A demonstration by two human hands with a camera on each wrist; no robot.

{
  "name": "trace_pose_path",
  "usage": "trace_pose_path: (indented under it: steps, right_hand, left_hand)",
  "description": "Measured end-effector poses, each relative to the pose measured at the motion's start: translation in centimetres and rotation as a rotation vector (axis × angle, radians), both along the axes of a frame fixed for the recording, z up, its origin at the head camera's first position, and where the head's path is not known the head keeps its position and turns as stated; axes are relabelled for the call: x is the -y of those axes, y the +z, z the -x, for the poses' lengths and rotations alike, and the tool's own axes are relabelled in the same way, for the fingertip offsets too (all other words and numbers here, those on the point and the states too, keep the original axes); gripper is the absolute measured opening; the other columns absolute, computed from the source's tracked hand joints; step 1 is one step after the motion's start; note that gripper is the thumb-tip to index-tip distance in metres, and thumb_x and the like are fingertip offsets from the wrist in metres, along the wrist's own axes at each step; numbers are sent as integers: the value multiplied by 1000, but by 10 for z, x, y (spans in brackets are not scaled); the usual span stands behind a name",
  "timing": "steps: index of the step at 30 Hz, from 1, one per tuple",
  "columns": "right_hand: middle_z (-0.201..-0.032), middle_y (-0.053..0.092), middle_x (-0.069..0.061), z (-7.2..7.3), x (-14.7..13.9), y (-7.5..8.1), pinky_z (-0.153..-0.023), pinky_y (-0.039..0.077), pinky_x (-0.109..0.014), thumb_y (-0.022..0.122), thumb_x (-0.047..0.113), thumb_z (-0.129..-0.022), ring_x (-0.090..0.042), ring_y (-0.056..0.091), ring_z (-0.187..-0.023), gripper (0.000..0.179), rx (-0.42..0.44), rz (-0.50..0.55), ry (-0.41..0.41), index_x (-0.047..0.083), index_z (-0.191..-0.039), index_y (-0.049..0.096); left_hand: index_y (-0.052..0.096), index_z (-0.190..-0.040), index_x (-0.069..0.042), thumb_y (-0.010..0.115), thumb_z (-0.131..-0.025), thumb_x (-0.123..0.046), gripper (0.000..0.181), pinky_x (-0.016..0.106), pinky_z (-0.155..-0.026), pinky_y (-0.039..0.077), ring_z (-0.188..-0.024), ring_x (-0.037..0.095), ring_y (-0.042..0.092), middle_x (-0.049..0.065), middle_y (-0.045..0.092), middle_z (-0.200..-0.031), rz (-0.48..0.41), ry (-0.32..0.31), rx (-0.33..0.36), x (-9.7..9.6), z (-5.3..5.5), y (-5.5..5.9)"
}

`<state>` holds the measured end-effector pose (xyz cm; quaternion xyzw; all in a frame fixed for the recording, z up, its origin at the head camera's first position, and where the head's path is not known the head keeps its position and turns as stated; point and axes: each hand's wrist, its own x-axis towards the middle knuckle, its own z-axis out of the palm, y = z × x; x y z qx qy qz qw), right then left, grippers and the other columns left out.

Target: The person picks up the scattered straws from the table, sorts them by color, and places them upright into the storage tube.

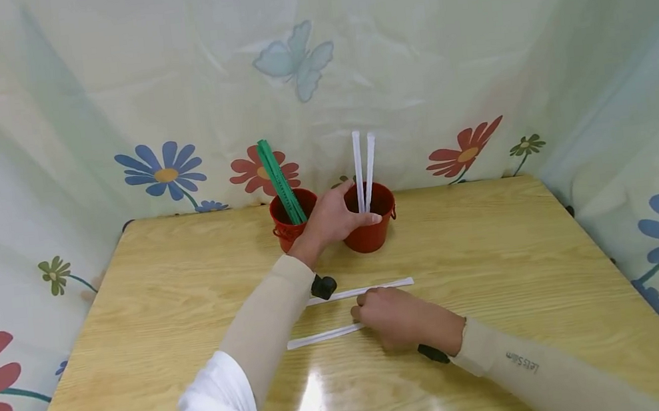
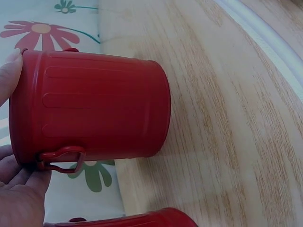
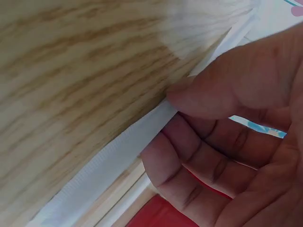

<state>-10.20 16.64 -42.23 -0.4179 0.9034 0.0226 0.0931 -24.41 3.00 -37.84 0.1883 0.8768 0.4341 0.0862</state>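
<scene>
My left hand [image 1: 333, 218] grips the right-hand red bucket [image 1: 369, 236] near its rim, thumb on one side and fingers on the other. Two white paper-wrapped straws [image 1: 368, 161] stand upright in that bucket, leaning slightly apart. Lower down, my right hand [image 1: 398, 319] pinches a white paper-wrapped straw [image 1: 322, 337] at the table surface. In the right wrist view, thumb and fingertips meet on the flat white wrapper [image 3: 104, 165]. A second wrapped straw [image 1: 401, 283] lies just behind that hand, partly hidden by it and the left forearm.
Left of the gripped bucket stands another red bucket [image 1: 285, 233] holding several green wrapped sticks [image 1: 281, 180]. Both are near the back edge of the wooden table [image 1: 479, 250]. A flowered curtain [image 1: 412, 76] hangs behind and along the sides.
</scene>
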Motion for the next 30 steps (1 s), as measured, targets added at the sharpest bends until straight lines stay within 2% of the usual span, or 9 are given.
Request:
trace_pose_path:
  steps: [4,10,13,15,19,24,30]
  right_hand:
    - [-80,62,0,0,-2,2,-65,54,-29,76,-4,-79,-17,61,-73,22,13,-11,-11,14,-89,69]
    - [-84,62,1,2,-3,4,-73,56,-30,77,-3,-81,-16,62,-78,24,97,-39,-52,15,-93,67]
    - [-81,58,4,4,-6,4,-71,52,-27,76,-5,-79,-12,56,-75,27,142,-22,-50,15,-91,64]
    - [-77,53,5,4,-10,5,-66,46,-25,75,-8,-77,-9,49,-71,29,171,6,-53,16,-86,61]
    - [-73,45,8,4,-20,5,-61,35,-22,70,-11,-80,-6,38,-66,32,174,59,-52,17,-76,56]
    - [-71,44,10,3,-33,9,-60,34,-20,67,-9,-88,-5,36,-66,33,134,110,-31,18,-72,55]
    - [-71,37,10,1,-51,20,-60,31,-19,66,-14,-87,-4,32,-66,35,142,240,-32,15,-72,52]
  left_hand:
    - [43,-158,-11,86,-86,-41,89,43,-107,56,-130,31,61,11,63,-144,-13,0,-4,-1,0,0]
    - [43,-158,-12,86,-86,-41,89,43,-107,57,-129,32,60,11,63,-142,-5,8,6,-1,1,1]
    - [44,-158,-12,86,-86,-41,88,43,-106,57,-128,31,61,11,63,-142,-6,10,12,0,1,1]
    - [43,-158,-12,86,-86,-41,89,43,-107,56,-128,30,61,10,63,-143,-5,13,11,0,1,2]
    - [41,-159,-10,86,-86,-41,91,43,-109,55,-129,30,60,11,62,-144,-1,7,7,-1,1,2]
    - [42,-158,-11,86,-86,-41,90,43,-106,57,-128,30,61,10,64,-141,-1,6,10,-1,1,1]
    - [42,-159,-11,86,-86,-41,90,44,-109,55,-131,33,60,13,61,-146,-25,-4,17,1,1,-1]
